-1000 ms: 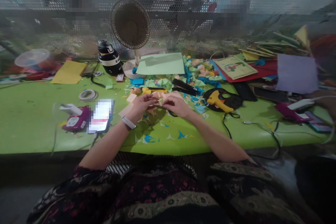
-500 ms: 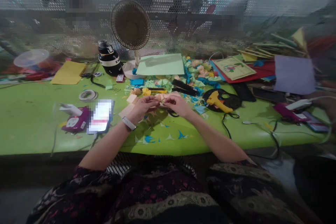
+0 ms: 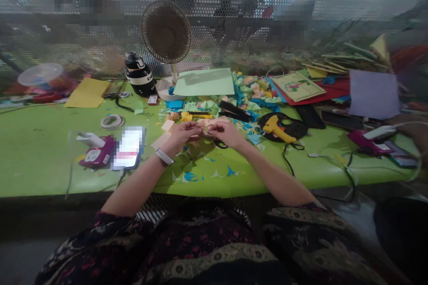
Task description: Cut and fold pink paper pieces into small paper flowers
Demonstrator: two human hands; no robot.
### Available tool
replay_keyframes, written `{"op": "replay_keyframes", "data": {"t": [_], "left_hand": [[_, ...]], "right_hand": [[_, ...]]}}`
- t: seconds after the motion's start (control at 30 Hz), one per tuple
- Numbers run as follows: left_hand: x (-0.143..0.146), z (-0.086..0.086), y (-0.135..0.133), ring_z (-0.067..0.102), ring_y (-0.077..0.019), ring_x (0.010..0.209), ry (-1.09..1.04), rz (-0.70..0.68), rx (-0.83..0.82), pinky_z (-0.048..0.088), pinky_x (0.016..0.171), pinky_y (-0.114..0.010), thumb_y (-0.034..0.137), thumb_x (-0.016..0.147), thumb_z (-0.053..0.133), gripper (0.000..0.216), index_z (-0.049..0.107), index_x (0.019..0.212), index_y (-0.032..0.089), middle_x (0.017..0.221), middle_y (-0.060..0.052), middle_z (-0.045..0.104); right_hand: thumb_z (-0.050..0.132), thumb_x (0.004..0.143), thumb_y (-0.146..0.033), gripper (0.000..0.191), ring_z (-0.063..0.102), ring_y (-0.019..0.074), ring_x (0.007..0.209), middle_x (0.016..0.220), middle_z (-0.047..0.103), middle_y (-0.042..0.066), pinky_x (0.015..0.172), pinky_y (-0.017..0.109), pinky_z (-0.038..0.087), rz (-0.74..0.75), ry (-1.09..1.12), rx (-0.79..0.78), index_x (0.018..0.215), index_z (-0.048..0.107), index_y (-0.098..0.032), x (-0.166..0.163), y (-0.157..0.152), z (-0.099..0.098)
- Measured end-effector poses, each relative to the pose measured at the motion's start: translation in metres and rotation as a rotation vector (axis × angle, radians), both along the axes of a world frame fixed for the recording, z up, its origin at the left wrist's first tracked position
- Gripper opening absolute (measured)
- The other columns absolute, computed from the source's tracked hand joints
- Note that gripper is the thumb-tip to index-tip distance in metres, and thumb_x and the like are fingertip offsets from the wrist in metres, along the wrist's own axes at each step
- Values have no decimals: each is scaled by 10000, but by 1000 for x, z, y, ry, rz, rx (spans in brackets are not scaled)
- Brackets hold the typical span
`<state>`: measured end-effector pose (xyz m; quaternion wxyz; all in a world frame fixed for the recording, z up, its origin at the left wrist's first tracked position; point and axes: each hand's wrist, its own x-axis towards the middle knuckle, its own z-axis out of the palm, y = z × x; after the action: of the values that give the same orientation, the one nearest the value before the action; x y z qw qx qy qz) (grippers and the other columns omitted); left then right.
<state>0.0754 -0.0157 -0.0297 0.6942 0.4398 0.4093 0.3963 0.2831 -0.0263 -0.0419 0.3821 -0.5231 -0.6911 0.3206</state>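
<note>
My left hand [image 3: 183, 136] and my right hand [image 3: 228, 135] meet above the middle of the table, fingertips nearly touching. Both are closed in a pinch on a small piece of peach paper [image 3: 205, 125], whose shape is largely hidden by the fingers. Peach paper squares [image 3: 168, 125] lie just left of my left hand. A yellow paper flower [image 3: 186, 116] and a yellow cutter [image 3: 202, 115] rest behind the hands. A black stapler [image 3: 235, 111] lies beyond my right hand, and scissors [image 3: 220, 144] are partly visible beneath it.
A yellow glue gun [image 3: 279, 130] lies on a black pad at right. Blue and white paper scraps [image 3: 190, 177] litter the green table [image 3: 43, 151]. A lit phone [image 3: 128, 148] and tape roll [image 3: 112, 121] are at left; a fan [image 3: 166, 31] and bottle [image 3: 138, 75] stand behind.
Hardly anything differs. Both hands keep their pinch in the same place, with only a slight shift of the fingertips.
</note>
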Motion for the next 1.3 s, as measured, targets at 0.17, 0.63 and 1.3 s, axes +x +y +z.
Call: {"op": "replay_keyframes", "data": {"t": [0.17, 0.63, 1.3], "left_hand": [[0, -4, 2, 687, -128, 741, -9, -6, -3, 555, 759, -290, 150, 622, 897, 367, 669, 909, 148, 862, -27, 741], [0, -8, 3, 694, -117, 711, -47, -13, -9, 577, 784, -282, 138, 584, 921, 400, 689, 910, 132, 837, -15, 738], [0, -8, 4, 693, -120, 747, -36, 25, 63, 569, 832, -308, 161, 615, 909, 326, 669, 830, 109, 814, -27, 721]], "right_hand": [[721, 788, -240, 69, 678, 198, 806, 881, 745, 74, 799, 376, 558, 24, 34, -10, 795, 716, -172, 0, -2, 3], [712, 830, -293, 111, 664, 169, 706, 861, 730, 70, 667, 326, 563, 27, 33, 9, 820, 714, -182, -2, -3, 4], [673, 833, -381, 214, 650, 164, 675, 780, 728, 50, 630, 286, 504, -8, 8, 49, 885, 703, -176, -12, -15, -3]]}}
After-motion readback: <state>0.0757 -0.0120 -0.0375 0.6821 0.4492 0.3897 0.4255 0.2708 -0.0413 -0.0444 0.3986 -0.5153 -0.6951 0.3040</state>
